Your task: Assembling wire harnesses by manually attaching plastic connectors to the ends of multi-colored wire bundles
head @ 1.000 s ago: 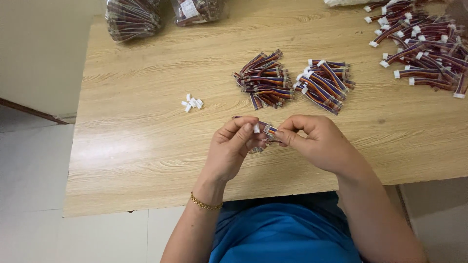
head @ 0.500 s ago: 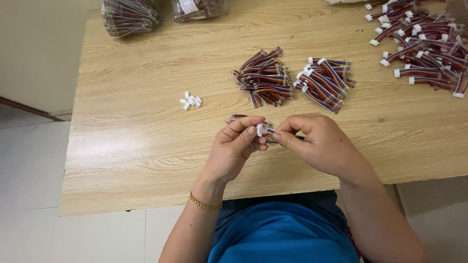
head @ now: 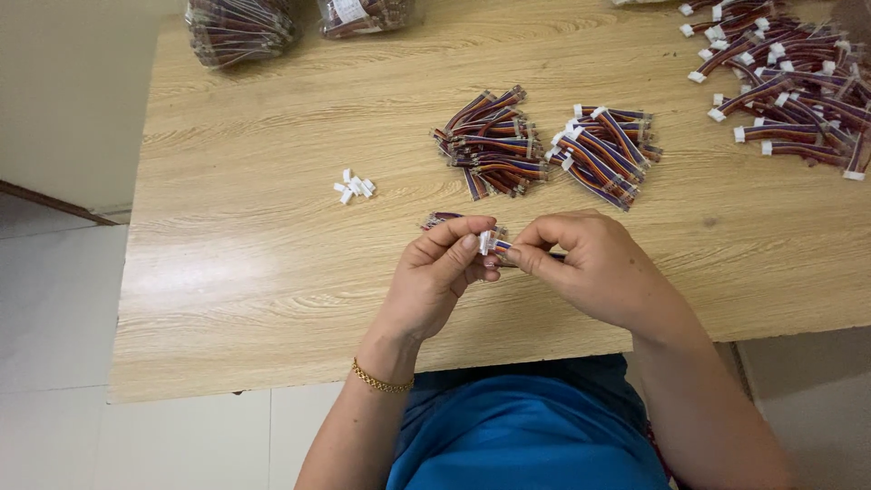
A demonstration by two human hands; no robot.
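Both hands are meeting above the counter's (head: 272, 272) near edge, the left hand (head: 435, 277) and right hand (head: 594, 268) pinching a white connector (head: 487, 241) on a short wire bundle (spare connectors (head: 354, 186) lying left, within reach).

A: What was in the hands?

B: A short wire harness (head: 494, 245), multicoloured strands w/ a small white plastic connector at one end. Connector sat approx. between both sets of fingertips, above the table's front edge.

A: How was it held?

B: Left hand (head: 435, 277) pinched it from the left, thumb + forefinger on the white connector. Right hand (head: 594, 268) pinched from the right, fingertips touching the same connector. Wires ran sideways, roughly level; a dark bit showed past the right fingers, and a reddish-brown end poked out left, behind the left forefinger.

A: Condition?

B: Looked intact. Pin detail too small to tell.
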